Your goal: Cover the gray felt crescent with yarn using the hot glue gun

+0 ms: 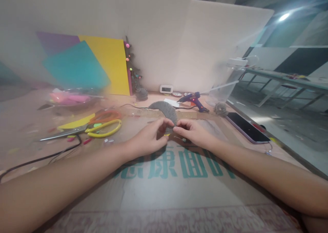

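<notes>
A crescent shape wrapped in grey yarn (166,109) stands out above my hands in the middle of the table. My left hand (151,137) is closed around its lower end, with the thumb below and the fingers curled over it. From the other side, my right hand (196,132) pinches at the crescent's right edge, thumb against forefinger. The two hands' fingertips almost meet there. A small bit of yellow (167,134) shows beneath the crescent by the left fingers. Whatever lies between the right fingertips is too small to make out.
Scissors with yellow and orange handles (104,128) lie left among scraps. Behind are a blue glue gun (194,100), a small white clock (166,88) and coloured sheets (77,65). A phone (247,127) and grey yarn ball (220,108) lie right. Printed sheeting (164,195) covers the front.
</notes>
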